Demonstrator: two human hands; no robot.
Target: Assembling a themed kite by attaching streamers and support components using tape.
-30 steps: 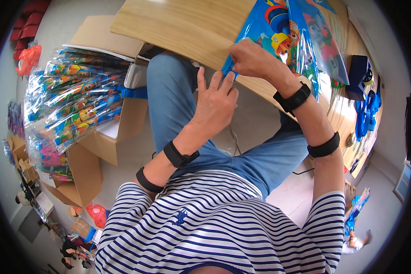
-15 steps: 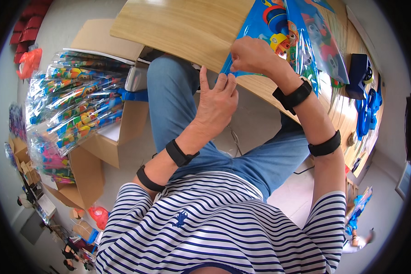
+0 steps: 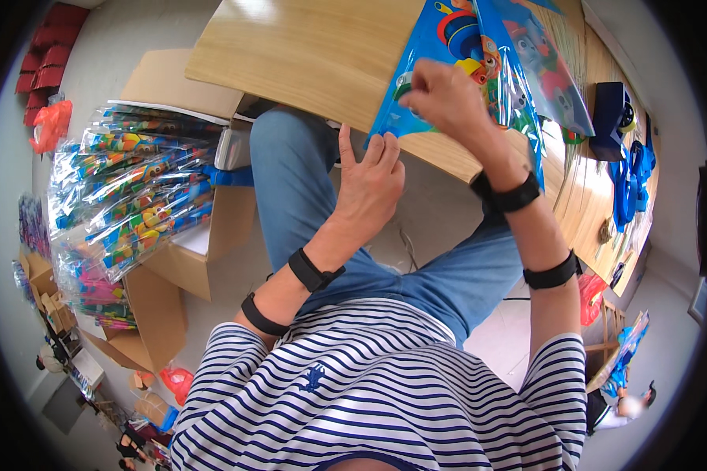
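A blue plastic sheet (image 3: pixel 412 98) with cartoon print lies on the table, its pointed corner at the near edge. My left hand (image 3: pixel 369 180) is at that corner, its fingertips closed over it with the little finger stretched out apart; its thumb is hidden. Above the sheet is my right hand (image 3: pixel 452 98), fingers curled together and slightly blurred by motion. Whatever it may hold is too small or hidden to make out. A clear printed plastic piece (image 3: pixel 550 78) lies to the right, partly overlapping the blue one.
The wooden table (image 3: pixel 291 51) has thin sticks (image 3: pixel 577 180), a dark blue tape dispenser (image 3: pixel 611 122) and blue straps (image 3: pixel 635 177) at its right. On my left, an open cardboard box (image 3: pixel 161 314) holds several shiny printed plastic packs (image 3: pixel 145 196). Red bags lie on the floor.
My right hand has moved up and away from my left hand, over the sheet. My left hand has stayed near the corner, shifting only slightly.
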